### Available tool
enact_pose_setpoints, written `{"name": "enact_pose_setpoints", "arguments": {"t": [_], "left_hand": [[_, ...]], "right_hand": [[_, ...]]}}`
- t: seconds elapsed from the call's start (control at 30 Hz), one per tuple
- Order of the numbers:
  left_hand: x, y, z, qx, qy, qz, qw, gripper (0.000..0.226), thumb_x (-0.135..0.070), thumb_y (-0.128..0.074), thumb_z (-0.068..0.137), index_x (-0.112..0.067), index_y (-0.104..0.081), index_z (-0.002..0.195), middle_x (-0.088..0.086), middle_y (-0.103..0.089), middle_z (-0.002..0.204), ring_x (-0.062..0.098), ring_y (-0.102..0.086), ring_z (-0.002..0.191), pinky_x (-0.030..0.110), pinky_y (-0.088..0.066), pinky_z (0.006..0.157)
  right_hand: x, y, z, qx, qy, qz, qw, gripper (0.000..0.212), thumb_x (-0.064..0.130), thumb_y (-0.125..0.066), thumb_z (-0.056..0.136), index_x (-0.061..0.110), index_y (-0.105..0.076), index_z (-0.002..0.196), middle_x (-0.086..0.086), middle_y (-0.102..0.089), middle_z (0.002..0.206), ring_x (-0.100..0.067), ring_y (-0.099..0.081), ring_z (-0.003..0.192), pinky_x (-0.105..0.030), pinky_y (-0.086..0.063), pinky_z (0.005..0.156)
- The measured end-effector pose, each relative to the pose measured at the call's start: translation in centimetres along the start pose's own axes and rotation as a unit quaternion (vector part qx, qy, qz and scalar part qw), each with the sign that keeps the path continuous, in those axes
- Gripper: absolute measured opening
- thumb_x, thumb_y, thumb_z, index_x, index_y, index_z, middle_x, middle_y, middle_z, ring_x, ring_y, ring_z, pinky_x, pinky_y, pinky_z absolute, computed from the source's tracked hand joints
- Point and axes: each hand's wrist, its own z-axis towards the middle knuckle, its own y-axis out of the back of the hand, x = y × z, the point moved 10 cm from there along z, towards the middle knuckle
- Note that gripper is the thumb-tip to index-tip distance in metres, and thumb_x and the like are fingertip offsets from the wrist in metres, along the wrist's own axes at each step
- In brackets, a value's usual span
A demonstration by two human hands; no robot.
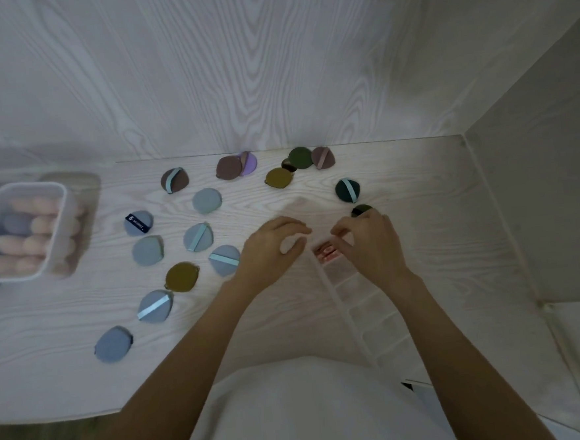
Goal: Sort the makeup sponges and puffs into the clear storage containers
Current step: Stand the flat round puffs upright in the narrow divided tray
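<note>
Both hands work over the far end of a long clear divided container (363, 304) that runs toward the person. Left hand (272, 252) has its fingers curled around something pale, probably a light puff, though what it is stays unclear. Right hand (369, 245) has curled fingers at the container's end slot, where pink items (325, 251) sit; whether it pinches anything cannot be told.

Going from the left: a clear tub (25, 231) at the table (438, 243) edge holds peach and lilac sponges, too crowded to count. Loose puffs then spread across the table: seven blue-grey ones (206, 201), two mustard (182, 276), two brown (174, 180), one purple (248, 162), one olive green (300, 157), one mauve (323, 157), one dark teal (347, 190), and a dark one (361, 210) touching the right hand's fingertips. A small dark piece beside the green puff is too hidden to name.

The puffs look light, soft and flat, so they should squash readily. Pinching an edge or hooking the ribbon strap seems safest; the slots look narrow, so each would likely go in on edge.
</note>
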Motion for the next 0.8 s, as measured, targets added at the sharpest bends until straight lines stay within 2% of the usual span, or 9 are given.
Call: {"name": "enact_pose_setpoints", "arguments": {"t": [0.07,0.13,0.23,0.33,0.43,0.5,0.63,0.73,0.8], "left_hand": [[1.8,3.0,-1.2,-0.063,0.057,-0.045,0.995,0.017,-0.021,-0.058,0.087,-0.023,-0.068,0.101,-0.007,-0.065,0.102,0.008,-0.060,0.087,0.022,-0.049,0.074],[4.7,5.5,-3.3,-0.116,0.132,-0.073,0.982,0.018,-0.016,-0.059,0.088,-0.023,-0.067,0.103,-0.009,-0.066,0.103,0.010,-0.061,0.087,0.026,-0.050,0.076],[9.8,8.7,-7.1,-0.159,0.241,-0.048,0.956,0.019,-0.016,-0.060,0.088,-0.020,-0.065,0.106,-0.006,-0.066,0.105,0.013,-0.062,0.089,0.032,-0.052,0.080],[14.0,10.3,-8.8,-0.137,0.307,0.016,0.942,0.029,-0.020,-0.060,0.087,-0.013,-0.060,0.116,0.004,-0.065,0.112,0.019,-0.060,0.100,0.031,-0.048,0.083],[16.2,10.6,-7.6,-0.091,0.317,0.056,0.942,0.041,-0.023,-0.059,0.089,-0.009,-0.052,0.127,0.013,-0.059,0.121,0.027,-0.056,0.108,0.038,-0.046,0.091],[16.9,10.1,-6.3,-0.050,0.315,0.085,0.944,0.047,-0.024,-0.059,0.089,-0.007,-0.048,0.131,0.017,-0.054,0.125,0.031,-0.054,0.110,0.039,-0.042,0.094],[18.0,9.2,-5.2,-0.005,0.321,0.111,0.941,0.043,-0.024,-0.065,0.084,-0.009,-0.053,0.122,0.016,-0.055,0.114,0.030,-0.055,0.098,0.033,-0.041,0.082],[17.3,10.3,-5.5,-0.046,0.323,0.073,0.942,0.022,-0.023,-0.065,0.084,-0.010,-0.059,0.101,0.010,-0.061,0.094,0.022,-0.055,0.079,0.026,-0.038,0.066],[14.4,10.7,-5.0,-0.074,0.264,0.052,0.960,0.012,-0.018,-0.067,0.083,-0.011,-0.061,0.090,0.007,-0.059,0.086,0.017,-0.051,0.072,0.023,-0.034,0.061]], "right_hand": [[1.8,0.7,0.0,-0.004,0.018,0.088,0.996,0.013,0.024,-0.063,0.086,0.018,-0.070,0.095,0.002,-0.070,0.087,-0.017,-0.058,0.086,-0.035,-0.048,0.076],[4.4,0.4,0.2,0.010,0.048,0.145,0.988,0.014,0.021,-0.060,0.087,0.017,-0.069,0.097,0.002,-0.070,0.088,-0.014,-0.059,0.083,-0.031,-0.049,0.072],[9.7,-3.3,1.0,0.067,0.096,0.149,0.982,0.018,0.022,-0.058,0.089,0.017,-0.066,0.104,0.001,-0.069,0.095,-0.015,-0.058,0.088,-0.028,-0.045,0.072],[13.8,-9.4,2.1,0.128,0.098,0.101,0.982,0.031,0.026,-0.055,0.090,0.016,-0.057,0.119,-0.006,-0.061,0.113,-0.024,-0.054,0.101,-0.033,-0.045,0.078],[16.0,-14.0,2.9,0.158,0.093,0.013,0.983,0.047,0.027,-0.057,0.089,0.011,-0.044,0.131,-0.013,-0.048,0.126,-0.029,-0.045,0.110,-0.037,-0.042,0.085],[16.1,-15.2,3.5,0.168,0.073,0.002,0.983,0.043,0.023,-0.059,0.087,0.007,-0.047,0.125,-0.015,-0.047,0.122,-0.030,-0.047,0.107,-0.037,-0.042,0.081],[14.6,-12.5,3.9,0.128,0.035,0.120,0.984,0.014,0.014,-0.060,0.085,0.006,-0.062,0.097,-0.012,-0.057,0.102,-0.028,-0.056,0.090,-0.032,-0.041,0.070],[11.6,-7.8,2.5,0.072,0.010,0.237,0.969,0.011,0.016,-0.070,0.079,0.009,-0.063,0.084,-0.008,-0.059,0.087,-0.020,-0.055,0.075,-0.031,-0.042,0.065],[9.1,-4.1,0.9,0.016,-0.005,0.289,0.957,0.012,0.016,-0.071,0.079,0.009,-0.062,0.082,-0.004,-0.060,0.082,-0.016,-0.055,0.069,-0.026,-0.044,0.061]]}}
